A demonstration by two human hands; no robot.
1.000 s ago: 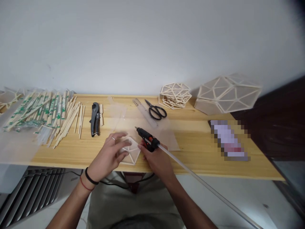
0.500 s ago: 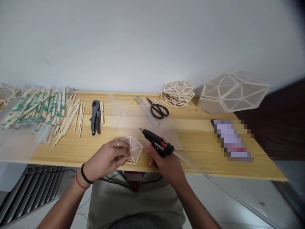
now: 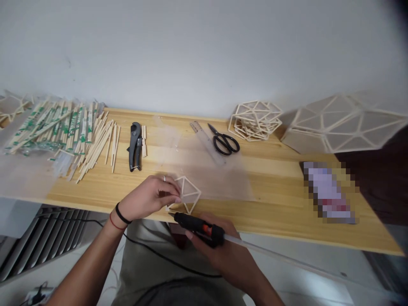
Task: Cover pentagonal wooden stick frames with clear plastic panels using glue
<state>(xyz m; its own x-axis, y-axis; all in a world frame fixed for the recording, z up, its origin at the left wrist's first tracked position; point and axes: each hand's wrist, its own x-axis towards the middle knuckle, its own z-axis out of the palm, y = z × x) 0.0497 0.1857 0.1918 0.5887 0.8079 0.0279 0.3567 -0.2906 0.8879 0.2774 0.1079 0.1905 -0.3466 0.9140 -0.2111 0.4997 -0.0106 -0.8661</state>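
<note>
My left hand (image 3: 148, 196) has its fingertips closed on the left side of a small five-sided frame (image 3: 191, 194) of thin wooden sticks with inner spokes. The frame lies near the front edge of the wooden table; its left side is partly covered by my fingers. In my right hand (image 3: 228, 250) is a black hot glue gun (image 3: 194, 224), held nearly level with its nozzle pointing left. The nozzle is at the frame's lower left edge; whether it touches cannot be made out. A long clear glue stick (image 3: 255, 245) sticks out of the gun's back.
Left lie wrapped chopsticks (image 3: 66, 123) and loose sticks (image 3: 97, 148). Beside them are a grey cutter (image 3: 134, 146) and short stick pieces (image 3: 144, 142). Further right are a ruler (image 3: 207, 142), black scissors (image 3: 225, 142), stacked stick frames (image 3: 255, 123), a larger faceted stick structure (image 3: 341, 123) and a blurred-out flat object (image 3: 328, 191).
My right hand has brought the glue gun down and left, from beside the frame to its lower left edge. My left hand stays on the frame. The whole view has shifted slightly.
</note>
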